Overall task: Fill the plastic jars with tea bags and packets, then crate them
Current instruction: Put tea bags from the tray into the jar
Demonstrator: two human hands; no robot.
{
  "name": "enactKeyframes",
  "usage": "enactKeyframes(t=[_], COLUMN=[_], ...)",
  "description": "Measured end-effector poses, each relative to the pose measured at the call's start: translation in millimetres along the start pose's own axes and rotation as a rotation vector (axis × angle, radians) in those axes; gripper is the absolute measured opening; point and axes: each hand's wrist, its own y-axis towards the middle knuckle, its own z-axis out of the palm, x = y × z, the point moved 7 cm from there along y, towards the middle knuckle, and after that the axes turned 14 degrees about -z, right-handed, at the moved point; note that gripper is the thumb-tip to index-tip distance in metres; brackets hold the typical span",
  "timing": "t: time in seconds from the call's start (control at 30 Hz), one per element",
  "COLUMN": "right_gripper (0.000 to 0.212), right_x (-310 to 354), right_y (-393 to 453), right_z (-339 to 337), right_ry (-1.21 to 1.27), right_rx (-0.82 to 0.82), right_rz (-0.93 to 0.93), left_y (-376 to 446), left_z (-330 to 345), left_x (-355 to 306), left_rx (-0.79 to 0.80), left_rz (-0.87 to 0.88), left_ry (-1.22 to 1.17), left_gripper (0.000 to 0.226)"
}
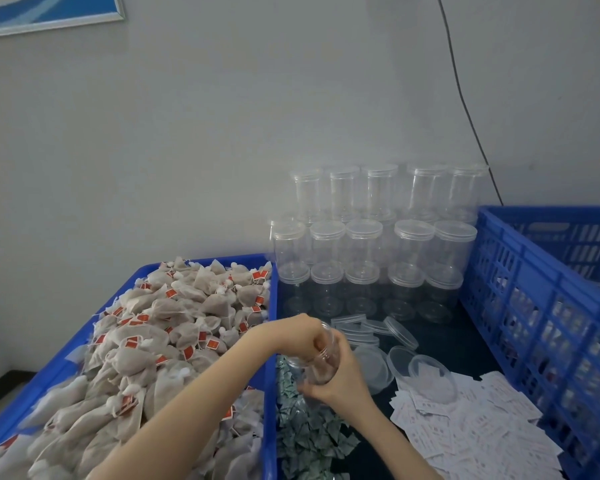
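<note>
The filling step is in hand. The right hand (340, 379) has its grip wrapped round a clear jar (321, 358), holding it tilted above the desk (440, 341) just beside the right wall of the blue tray (269, 393). The left hand (300, 336) reaches across from seven o'clock and sits at the jar's mouth with fingers curled; it looks to be pushing something in, though what it grips, if anything, is hidden by the fingers and the blur. Something brownish shows through the jar's wall, so by my judgement it is partly loaded.

Tea bags (146, 341) are heaped in the tray at nine o'clock from the jar. Small green-and-white packets (305, 434) lie in a pile right below the jar at six o'clock, and flat white packets (475, 420) spread across the desk at four o'clock. Loose lids (400, 332) lie just past the jar at one o'clock, with stacked empty jars (371, 244) against the wall at twelve. The blue crate (534, 306) stands at three o'clock.

Next, I judge, the left hand must come out of the mouth and fetch either more tea bags or one packet of each kind. That calls for a steady hold on the jar, mouth kept upward enough that nothing spills. A lid, then the crate, come after.
</note>
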Motion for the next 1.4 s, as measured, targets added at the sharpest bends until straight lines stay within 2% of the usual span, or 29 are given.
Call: enactKeyframes(t=[0.1,0.17,0.2,0.27,0.33,0.37,0.4,0.5,0.57,0.67,0.77,0.87,1.0,1.13,1.2,1.3,1.4], right_gripper=[0.095,0.099,0.099,0.099,0.103,0.104,0.106,0.108,0.104,0.100,0.103,0.104,0.106,0.105,0.103,0.100,0.098], right_x=[-2,-2,-4,-7,-12,-14,-16,-19,-19,-18,-18,-17,-17,-14,-11,-7,-4], right_y=[-1,1,2,3,3,2,1,-2,-2,-2,-3,-5,-6,-7,-7,-7,-6], right_z=[-6,-10,-12,-16,-18,-19,-19,-16,-14,-12,-12,-14,-17,-15,-12,-7,-5], right_ry=[0.029,0.019,0.008,-0.015,-0.019,-0.014,-0.012,-0.019,-0.033,-0.041,-0.041,-0.044,-0.035,-0.046,-0.049,-0.053,-0.058], right_rx=[-0.041,-0.050,-0.055,-0.064,-0.062,-0.060,-0.061,-0.054,-0.046,-0.045,-0.044,-0.035,-0.032,-0.035,-0.037,-0.023,-0.011], right_rz=[-0.001,0.005,0.003,0.006,0.029,0.039,0.048,0.063,0.062,0.056,0.051,0.054,0.084,0.072,0.062,0.047,0.031], left_y=[3,2,1,4,7,11,16,24,22,30,37,38,25,-9,-29,-47,-53], left_z=[-6,-18,-29,-53,-59,-50,-32,41,73,80,80,67,22,-50,-80,-104,-105], left_x=[-1,7,16,54,102,122,136,158,161,154,153,156,147,123,103,68,36], left_rx=[0.011,-0.028,-0.103,-0.367,-0.552,-0.523,-0.418,-0.044,0.074,0.022,-0.008,-0.128,-0.348,-0.709,-0.833,-0.884,-0.855], left_rz=[0.072,0.102,0.091,-0.010,-0.231,-0.345,-0.427,-0.558,-0.641,-0.610,-0.572,-0.564,-0.492,-0.371,-0.269,-0.130,-0.021], left_ry=[-0.009,-0.159,-0.275,-0.468,-0.450,-0.350,-0.239,-0.053,0.057,0.246,0.277,0.246,0.010,-0.221,-0.319,-0.400,-0.421], left_gripper=[0.023,0.024,0.023,0.019,0.015,0.015,0.017,0.027,0.029,0.036,0.037,0.029,0.023,0.016,0.014,0.008,0.011])
